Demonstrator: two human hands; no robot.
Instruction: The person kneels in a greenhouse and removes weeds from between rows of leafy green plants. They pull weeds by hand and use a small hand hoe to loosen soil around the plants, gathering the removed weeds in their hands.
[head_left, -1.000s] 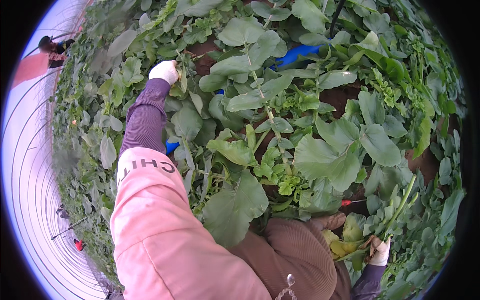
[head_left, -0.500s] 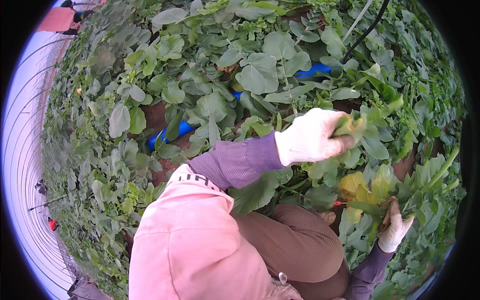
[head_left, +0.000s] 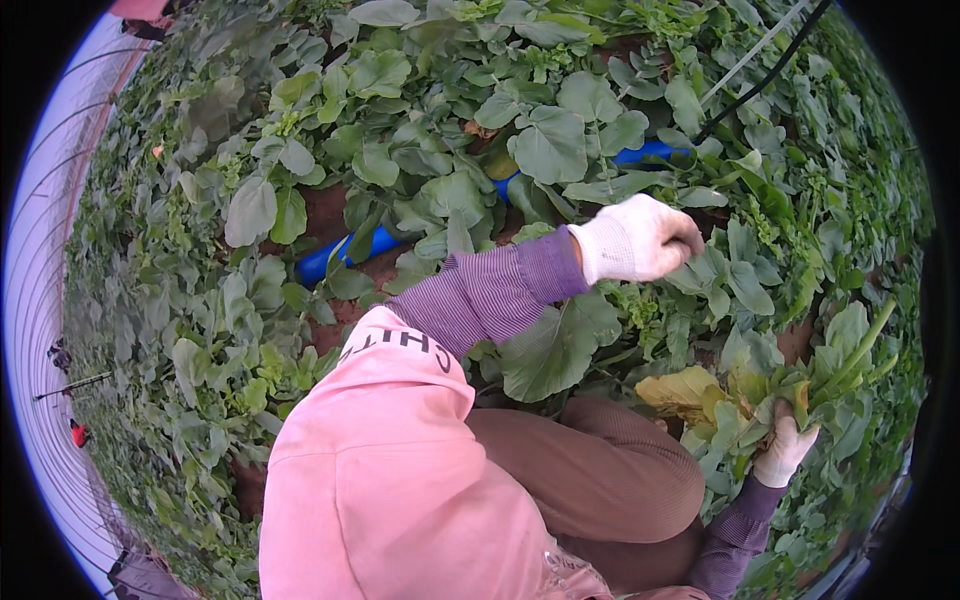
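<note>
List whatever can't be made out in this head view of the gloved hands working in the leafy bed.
- Left hand in a white knit glove: fist closed; anything inside is hidden by its own fingers.
- Right hand in a white glove: the bunch of picked green and yellowed leaves covers its fingers.
- Blue pipe on the soil: mostly hidden under leaves.
- Small figures at the left rim: too small and warped by the lens.

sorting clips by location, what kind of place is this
Most likely a greenhouse vegetable bed: arched hoop framing along the left edge, dense leafy plants growing in bare soil, and a blue pipe running between them.
</note>
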